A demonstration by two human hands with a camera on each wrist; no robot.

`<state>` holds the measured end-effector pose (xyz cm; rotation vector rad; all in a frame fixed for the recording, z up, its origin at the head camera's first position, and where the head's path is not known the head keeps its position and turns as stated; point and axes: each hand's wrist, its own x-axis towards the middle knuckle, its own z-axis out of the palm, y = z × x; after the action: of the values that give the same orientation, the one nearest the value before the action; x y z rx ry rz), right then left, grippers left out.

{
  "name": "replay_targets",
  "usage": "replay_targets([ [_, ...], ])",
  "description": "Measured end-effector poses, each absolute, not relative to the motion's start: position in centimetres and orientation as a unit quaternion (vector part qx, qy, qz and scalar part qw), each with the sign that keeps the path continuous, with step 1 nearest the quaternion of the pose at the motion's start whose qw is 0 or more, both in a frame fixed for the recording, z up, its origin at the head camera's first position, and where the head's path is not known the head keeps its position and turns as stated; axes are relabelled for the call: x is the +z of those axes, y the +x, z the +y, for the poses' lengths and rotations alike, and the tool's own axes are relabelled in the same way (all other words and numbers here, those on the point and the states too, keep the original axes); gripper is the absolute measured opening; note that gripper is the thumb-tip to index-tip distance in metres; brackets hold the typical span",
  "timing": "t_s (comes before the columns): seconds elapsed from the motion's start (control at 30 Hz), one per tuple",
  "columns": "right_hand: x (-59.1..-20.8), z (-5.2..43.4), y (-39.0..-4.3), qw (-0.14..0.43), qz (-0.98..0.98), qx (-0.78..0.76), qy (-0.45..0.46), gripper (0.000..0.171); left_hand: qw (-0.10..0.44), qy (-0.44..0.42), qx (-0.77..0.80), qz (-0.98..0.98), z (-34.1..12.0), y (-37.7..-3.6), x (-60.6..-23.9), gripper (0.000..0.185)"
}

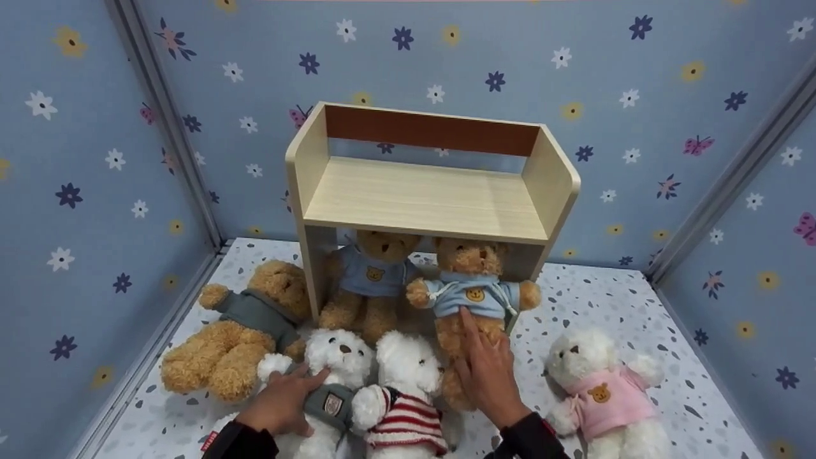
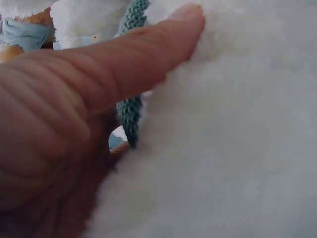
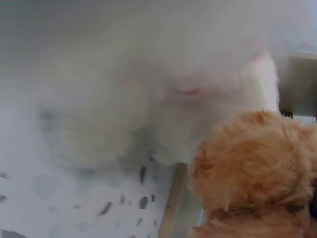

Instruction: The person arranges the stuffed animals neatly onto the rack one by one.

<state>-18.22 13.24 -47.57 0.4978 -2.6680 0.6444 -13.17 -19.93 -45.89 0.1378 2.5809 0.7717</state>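
Note:
In the head view my left hand (image 1: 284, 400) grips the side of a white teddy bear (image 1: 341, 357) in a grey-green knit vest. The left wrist view shows my thumb (image 2: 143, 57) lying across its white fur (image 2: 223, 144), the other fingers hidden behind it. My right hand (image 1: 489, 370) holds a brown teddy bear (image 1: 472, 258) in a light blue hoodie by its lower body, index finger up along the belly. That bear is upright at the right front of the shelf's lower opening, one arm overlapping the side panel. Its brown fur (image 3: 252, 158) shows in the right wrist view.
A wooden two-level shelf (image 1: 427, 197) stands near the flowered back wall. Another brown bear in blue (image 1: 373, 271) is inside its lower level. A brown bear in grey-green (image 1: 255, 319) lies left, a white bear in red stripes (image 1: 408, 408) centre, one in pink (image 1: 602, 398) right.

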Motion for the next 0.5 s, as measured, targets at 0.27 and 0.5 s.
replay_targets([
  [0.27,-46.9,13.8,-19.6,0.145,-0.948,0.231,0.164,0.085,0.242,0.066,0.268,0.93,-20.6,-14.0,-46.1,0.086],
  [0.5,-47.8,12.6,-21.9,0.199,-0.946,0.203,0.157,0.082,0.241,0.061,0.279,0.928,-20.5,-14.2,-46.4,0.086],
])
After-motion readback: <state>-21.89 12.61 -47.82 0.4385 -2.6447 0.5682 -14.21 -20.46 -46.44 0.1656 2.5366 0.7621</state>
